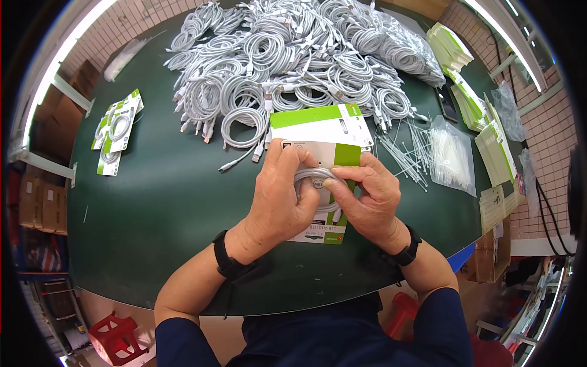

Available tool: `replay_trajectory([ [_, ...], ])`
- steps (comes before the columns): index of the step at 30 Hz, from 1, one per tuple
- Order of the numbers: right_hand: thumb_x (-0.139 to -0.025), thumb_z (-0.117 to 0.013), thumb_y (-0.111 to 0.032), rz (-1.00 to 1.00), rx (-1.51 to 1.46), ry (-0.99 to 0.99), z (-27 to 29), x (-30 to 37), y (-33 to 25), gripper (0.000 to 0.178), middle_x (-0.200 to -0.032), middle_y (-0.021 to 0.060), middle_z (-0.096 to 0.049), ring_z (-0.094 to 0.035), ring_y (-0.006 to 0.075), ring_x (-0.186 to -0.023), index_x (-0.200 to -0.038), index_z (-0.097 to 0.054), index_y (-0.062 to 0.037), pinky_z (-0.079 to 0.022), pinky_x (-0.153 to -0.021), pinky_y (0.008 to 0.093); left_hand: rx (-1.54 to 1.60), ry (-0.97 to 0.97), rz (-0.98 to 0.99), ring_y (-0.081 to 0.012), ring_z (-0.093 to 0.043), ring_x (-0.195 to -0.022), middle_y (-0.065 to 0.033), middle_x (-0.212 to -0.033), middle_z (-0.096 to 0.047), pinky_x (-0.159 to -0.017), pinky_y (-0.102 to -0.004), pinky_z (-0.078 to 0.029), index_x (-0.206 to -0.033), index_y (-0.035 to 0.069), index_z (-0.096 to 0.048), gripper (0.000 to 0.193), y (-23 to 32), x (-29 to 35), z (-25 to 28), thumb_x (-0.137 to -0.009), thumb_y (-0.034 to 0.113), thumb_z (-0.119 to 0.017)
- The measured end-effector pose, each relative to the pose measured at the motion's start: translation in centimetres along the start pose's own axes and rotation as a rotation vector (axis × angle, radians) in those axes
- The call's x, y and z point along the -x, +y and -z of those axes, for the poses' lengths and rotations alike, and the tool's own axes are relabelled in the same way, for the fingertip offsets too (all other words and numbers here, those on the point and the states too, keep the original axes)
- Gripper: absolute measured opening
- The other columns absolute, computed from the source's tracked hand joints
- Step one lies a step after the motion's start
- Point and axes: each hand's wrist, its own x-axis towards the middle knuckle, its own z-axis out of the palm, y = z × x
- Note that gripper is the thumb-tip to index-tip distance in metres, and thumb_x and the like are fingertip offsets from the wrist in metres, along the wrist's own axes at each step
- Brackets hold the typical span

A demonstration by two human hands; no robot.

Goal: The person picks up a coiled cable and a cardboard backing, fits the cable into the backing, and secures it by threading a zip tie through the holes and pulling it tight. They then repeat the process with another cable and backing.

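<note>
Near the middle of the green table, a coiled white USB cable (328,207) lies against a green and white packaging card (348,154). My left hand (275,199) is closed on the coil's left side, fingertips at its upper edge and thumb inside the ring. On the other side, my right hand (374,199) pinches the coil and the card's right edge between thumb and fingers. Part of the coil is hidden behind my fingers. Just beyond lies another green and white card (306,127), partly covered by the one in my hands.
A large heap of coiled white cables (263,52) covers the far table. On the right are loose cable ties (403,156), a bag of ties (452,153), a dark phone (447,105) and card stacks (496,153). Cards with cables (119,131) lie left.
</note>
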Motion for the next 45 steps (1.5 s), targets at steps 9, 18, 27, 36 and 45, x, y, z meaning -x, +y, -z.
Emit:
replay_trajectory([
  [9,-0.079,-0.085,-0.001,0.014,0.01,0.015,0.3,0.0,0.2,0.023,-0.082,0.0066,-0.063,-0.053,0.0108,-0.062,-0.099,-0.073,-0.0032,-0.038,-0.051,0.0247,0.055,-0.007,-0.001,-0.0257,-0.053,-0.08,-0.0141,-0.094,-0.051,-0.072,-0.0352,-0.047,-0.101,0.002,-0.052,0.025,0.0,-0.1,0.0,-0.079,-0.005,-0.06],
  [18,-0.08,-0.083,0.001,-0.015,-0.028,0.004,0.0,0.1,0.0,0.021,-0.085,0.0094,-0.066,-0.06,0.0149,-0.067,-0.099,-0.073,-0.0016,-0.045,-0.056,0.0263,0.065,-0.009,0.073,-0.0339,-0.056,-0.084,-0.0157,-0.092,-0.051,-0.074,-0.0418,-0.047,-0.1,0.001,-0.051,0.032,-0.2,0.2,-0.3,-0.075,-0.002,-0.07],
  [27,-0.08,-0.083,0.001,0.032,-0.04,-0.003,-0.5,0.4,0.1,0.022,-0.087,0.0111,-0.068,-0.063,0.0176,-0.07,-0.099,-0.074,-0.0006,-0.047,-0.058,0.0273,0.375,0.063,0.365,-0.0203,-0.048,-0.08,-0.0094,-0.09,-0.05,-0.071,-0.0336,-0.044,-0.097,0.002,-0.051,0.023,-0.6,1.6,-1.5,-0.077,-0.003,-0.059],
  [36,-0.081,-0.083,0.0,-0.063,-0.04,-0.04,-0.1,0.5,0.3,0.02,-0.09,0.0103,-0.068,-0.063,0.0145,-0.072,-0.099,-0.074,-0.0001,-0.047,-0.058,0.0251,0.391,-0.018,0.442,-0.0171,-0.05,-0.079,-0.0083,-0.091,-0.054,-0.071,-0.0315,-0.045,-0.098,0.003,-0.053,0.022,-0.4,0.9,-0.7,-0.078,-0.002,-0.059],
  [45,-0.083,-0.083,-0.001,-0.069,-0.029,-0.03,-0.1,0.4,0.2,0.018,-0.091,0.0104,-0.068,-0.062,0.0124,-0.072,-0.098,-0.074,0.0002,-0.045,-0.057,0.0236,0.426,-0.055,0.45,-0.0135,-0.056,-0.084,-0.0078,-0.093,-0.06,-0.073,-0.0302,-0.05,-0.103,0.004,-0.055,0.024,-0.3,0.8,-0.5,-0.083,0.003,-0.067],
])
